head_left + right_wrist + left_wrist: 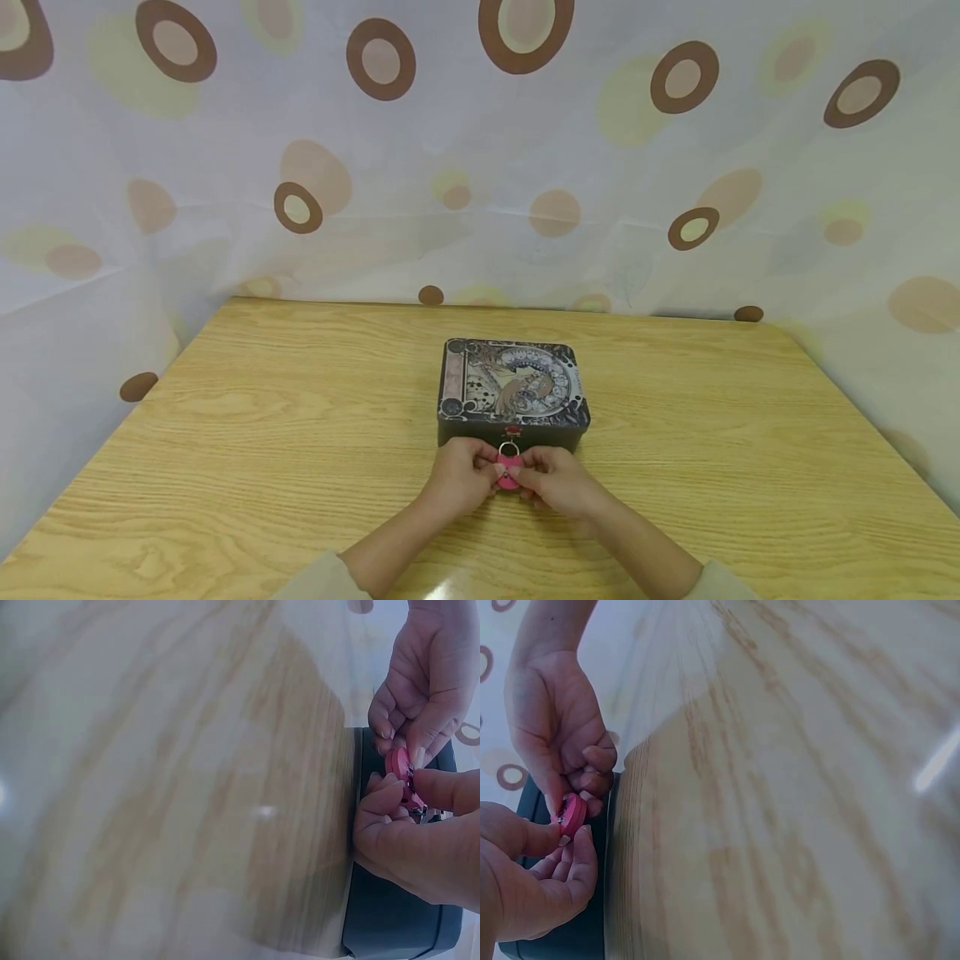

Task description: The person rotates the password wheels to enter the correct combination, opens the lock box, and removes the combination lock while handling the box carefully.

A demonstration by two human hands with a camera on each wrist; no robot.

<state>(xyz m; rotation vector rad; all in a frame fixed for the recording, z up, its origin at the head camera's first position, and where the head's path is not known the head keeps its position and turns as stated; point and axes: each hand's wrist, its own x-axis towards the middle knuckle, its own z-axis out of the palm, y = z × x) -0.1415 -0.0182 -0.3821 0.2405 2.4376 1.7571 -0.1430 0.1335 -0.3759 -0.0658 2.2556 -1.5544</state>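
A small pink padlock (pixel 508 472) with a silver shackle is held between both hands, in front of a dark decorated box (pixel 517 383). My left hand (pixel 462 477) pinches the padlock from its left side, thumb on its face. From the other side my right hand (pixel 561 481) pinches it with thumb and fingers. The shackle stands upright, just below the red clasp (pixel 513 431) on the box's front; whether it passes through the clasp I cannot tell. In the left wrist view the padlock (pixel 571 814) shows edge-on between the fingertips. The box's lid is down.
The box stands on a wooden table (pixel 300 433) with light grain. Behind and at both sides hangs a white cloth (pixel 465 142) with brown and beige ovals, meeting the table's back edge.
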